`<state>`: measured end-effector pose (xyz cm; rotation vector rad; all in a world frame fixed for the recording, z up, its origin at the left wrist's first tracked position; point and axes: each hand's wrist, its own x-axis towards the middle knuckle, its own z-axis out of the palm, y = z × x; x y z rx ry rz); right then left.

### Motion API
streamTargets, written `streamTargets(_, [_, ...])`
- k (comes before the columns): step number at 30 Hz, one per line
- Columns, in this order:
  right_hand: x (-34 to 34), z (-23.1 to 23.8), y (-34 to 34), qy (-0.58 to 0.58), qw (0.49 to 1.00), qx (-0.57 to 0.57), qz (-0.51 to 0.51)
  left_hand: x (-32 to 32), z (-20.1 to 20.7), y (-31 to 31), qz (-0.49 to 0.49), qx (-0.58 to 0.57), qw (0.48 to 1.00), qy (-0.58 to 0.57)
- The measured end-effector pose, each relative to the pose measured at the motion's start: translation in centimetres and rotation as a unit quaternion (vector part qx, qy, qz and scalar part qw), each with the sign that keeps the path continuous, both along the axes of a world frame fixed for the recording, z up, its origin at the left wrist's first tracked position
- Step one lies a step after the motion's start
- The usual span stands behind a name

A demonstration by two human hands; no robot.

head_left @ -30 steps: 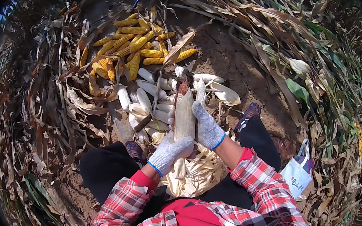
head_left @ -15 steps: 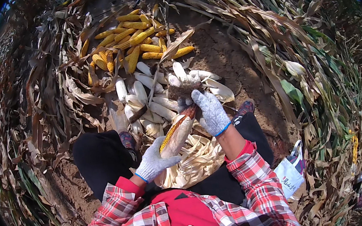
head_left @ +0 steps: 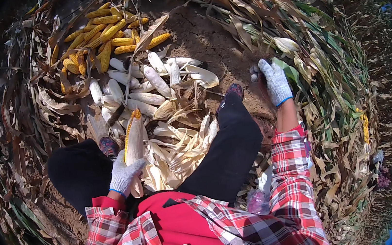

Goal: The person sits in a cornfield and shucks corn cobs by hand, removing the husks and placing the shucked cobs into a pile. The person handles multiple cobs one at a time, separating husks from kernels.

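Observation:
My left hand, in a grey-white knit glove, is closed around the lower part of a corn ear. The ear stands tip up, with pale husk still around much of it and yellow kernels bare along its left side and at the tip. Far out to the right, my gloved right hand is held over the ground beside the stalks. Its fingers are curled, and something dark reddish-brown shows beneath them, too unclear to name. Loose pale husks lie heaped between my legs.
Bare yellow corn ears are piled at the far left. Several ears in white husk lie in front of my feet. Dry stalks bank up on the right, and more dry leaves on the left. A purplish bag sits by my right thigh.
My right hand has left the ear's tip and swung out to the right. The brown tuft is gone from the tip, showing kernels. My left hand still holds the ear, now more upright.

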<state>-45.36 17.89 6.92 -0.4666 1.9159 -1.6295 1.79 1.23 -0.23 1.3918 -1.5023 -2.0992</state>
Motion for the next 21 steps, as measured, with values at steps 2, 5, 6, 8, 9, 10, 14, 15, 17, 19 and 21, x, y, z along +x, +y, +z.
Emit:
streamTargets(2, [-4.0,-4.6,5.9,0.373,0.851,0.368,0.008,0.0,-1.4,0.0,0.012,-0.001,0.999,0.03])
streamTargets(5, [-4.1,-6.7,11.3,0.27,0.702,0.631,0.189,0.0,-3.0,-0.1,0.022,0.018,0.999,0.022])
streamTargets(6, [-4.3,-7.8,13.3,0.232,0.674,0.669,0.211,-0.1,-3.1,-0.1,0.015,0.02,1.0,0.016])
streamTargets(8, [-3.5,-9.0,15.5,0.191,0.715,0.653,0.162,0.4,-3.7,-0.4,0.002,0.018,1.0,-0.016])
streamTargets(9, [-3.6,-9.6,16.2,0.191,0.742,0.627,0.141,0.6,-3.8,-0.4,0.008,0.013,1.0,-0.018])
streamTargets(10, [-3.9,-10.2,16.7,0.192,0.767,0.6,0.12,0.8,-3.9,-0.4,0.014,0.009,1.0,-0.019])
streamTargets(14, [-5.3,-14.1,20.5,0.144,0.882,0.44,-0.093,0.2,-3.8,-0.4,0.028,0.027,0.999,-0.003])
streamTargets(15, [-5.3,-14.6,20.9,0.228,0.84,0.491,-0.036,0.3,-4.0,-0.4,0.028,0.032,0.999,-0.001])
streamTargets(17, [-4.7,-15.1,21.1,0.296,0.809,0.508,0.015,0.4,-4.2,-0.5,0.024,0.027,0.999,-0.003])
streamTargets(19, [-4.1,-15.0,20.1,0.263,0.827,0.496,-0.013,0.3,-4.1,-0.4,0.026,0.023,0.999,-0.003])
streamTargets(21, [-3.5,-14.2,19.1,0.237,0.829,0.507,-0.002,0.1,-3.6,-0.3,0.03,0.021,0.999,-0.001])
